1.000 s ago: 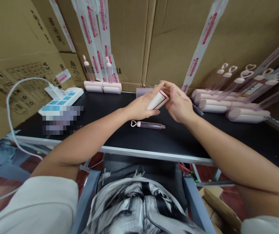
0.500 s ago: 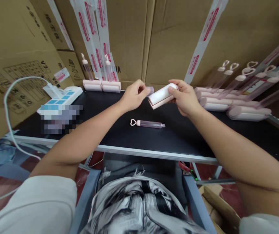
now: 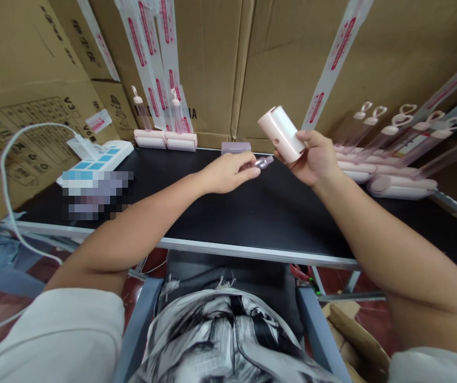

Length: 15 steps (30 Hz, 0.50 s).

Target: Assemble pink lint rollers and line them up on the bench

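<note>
My right hand (image 3: 312, 159) grips a pink and white lint roller head (image 3: 282, 135), tilted, with a small round hole in its pink side facing me. Closed around a translucent purple handle is my left hand (image 3: 232, 173). The handle's narrow tip (image 3: 266, 161) points right toward the roller head, a short gap away from it. The rest of the handle is hidden in the fingers. Behind the left hand, a small purple block (image 3: 236, 147) sits at the back of the black table (image 3: 232, 223).
Two lint rollers with upright handles (image 3: 165, 140) stand at the back left. Several more (image 3: 404, 186), with heart-shaped loops, stand at the right. A white power strip (image 3: 96, 162) with a plugged-in cable lies left. Cardboard (image 3: 208, 64) walls the back.
My left hand has picked up the handle that lay on the table. My right hand has turned the roller head so its holed pink side faces me.
</note>
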{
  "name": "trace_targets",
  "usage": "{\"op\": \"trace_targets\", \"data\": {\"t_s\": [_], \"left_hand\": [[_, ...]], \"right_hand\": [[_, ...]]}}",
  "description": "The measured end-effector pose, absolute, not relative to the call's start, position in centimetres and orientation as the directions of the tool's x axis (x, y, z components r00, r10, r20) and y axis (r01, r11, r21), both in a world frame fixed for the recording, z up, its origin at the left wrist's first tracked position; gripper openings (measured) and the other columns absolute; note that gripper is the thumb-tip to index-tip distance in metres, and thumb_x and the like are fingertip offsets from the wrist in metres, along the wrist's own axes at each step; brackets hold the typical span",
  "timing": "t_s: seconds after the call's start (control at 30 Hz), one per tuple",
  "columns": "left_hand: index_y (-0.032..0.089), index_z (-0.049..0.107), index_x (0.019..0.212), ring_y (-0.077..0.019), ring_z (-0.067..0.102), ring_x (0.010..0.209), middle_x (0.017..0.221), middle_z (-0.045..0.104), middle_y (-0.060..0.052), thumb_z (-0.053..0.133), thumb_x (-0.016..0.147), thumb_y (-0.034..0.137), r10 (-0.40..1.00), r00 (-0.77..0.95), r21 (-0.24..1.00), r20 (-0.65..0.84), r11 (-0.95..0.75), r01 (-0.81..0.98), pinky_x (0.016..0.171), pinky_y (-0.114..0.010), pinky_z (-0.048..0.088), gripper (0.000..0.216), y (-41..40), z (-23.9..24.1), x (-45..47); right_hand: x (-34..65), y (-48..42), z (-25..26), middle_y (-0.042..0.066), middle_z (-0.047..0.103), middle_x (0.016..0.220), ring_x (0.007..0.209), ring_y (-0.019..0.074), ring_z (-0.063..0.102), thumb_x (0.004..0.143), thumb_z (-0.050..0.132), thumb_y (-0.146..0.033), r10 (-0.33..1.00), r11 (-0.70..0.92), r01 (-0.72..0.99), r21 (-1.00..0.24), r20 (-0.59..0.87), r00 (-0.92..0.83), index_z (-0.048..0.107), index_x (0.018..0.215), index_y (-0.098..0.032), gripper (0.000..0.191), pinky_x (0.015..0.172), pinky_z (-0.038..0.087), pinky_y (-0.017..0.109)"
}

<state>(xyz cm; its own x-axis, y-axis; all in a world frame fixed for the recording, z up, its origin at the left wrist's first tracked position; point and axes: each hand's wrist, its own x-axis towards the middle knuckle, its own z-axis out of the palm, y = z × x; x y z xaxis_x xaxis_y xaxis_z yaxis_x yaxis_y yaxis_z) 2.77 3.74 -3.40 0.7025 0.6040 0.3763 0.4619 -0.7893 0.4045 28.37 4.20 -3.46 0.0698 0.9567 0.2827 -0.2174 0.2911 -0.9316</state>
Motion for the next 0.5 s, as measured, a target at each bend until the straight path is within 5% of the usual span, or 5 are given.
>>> {"op": "trace_targets", "data": {"t_s": [0.17, 0.3, 0.5], "left_hand": [[0.018, 0.068, 0.111, -0.0184, 0.063, 0.080, 0.091, 0.072, -0.004, 0.049, 0.108, 0.058, 0.612, 0.595, 0.405, 0.521, -0.791, 0.459, 0.077, -0.032, 0.044, 0.045, 4.2, -2.9, 2.3], [0.018, 0.069, 0.112, -0.0183, 0.064, 0.080, 0.092, 0.073, -0.005, 0.053, 0.107, 0.058, 0.599, 0.582, 0.392, 0.550, -0.801, 0.453, 0.077, -0.031, 0.045, 0.043, 3.8, -3.0, 2.5], [0.017, 0.074, 0.110, -0.0178, 0.062, 0.076, 0.087, 0.072, -0.004, 0.055, 0.105, 0.056, 0.600, 0.580, 0.387, 0.551, -0.800, 0.459, 0.074, -0.031, 0.043, 0.044, 3.6, -2.8, 2.5]], "right_hand": [[27.1, 2.6, -2.9, 0.007, 0.080, 0.112, 0.118, 0.0366, 0.075, 0.069, 0.078, -0.041, 0.945, 0.317, -0.176, -0.932, 0.326, -0.026, 0.071, 0.112, -0.029, 0.045, 0.096, 0.073, 0.055], [26.5, 2.0, -2.7, 0.007, 0.079, 0.113, 0.113, 0.0356, 0.075, 0.067, 0.080, -0.040, 0.929, 0.342, -0.155, -0.927, 0.358, -0.091, 0.072, 0.114, -0.028, 0.049, 0.094, 0.072, 0.055], [27.4, 1.8, -3.1, 0.002, 0.078, 0.097, 0.077, 0.0237, 0.076, 0.060, 0.098, -0.038, 0.941, 0.288, -0.127, -0.949, 0.305, -0.145, 0.068, 0.109, -0.027, 0.058, 0.076, 0.073, 0.047]]}}
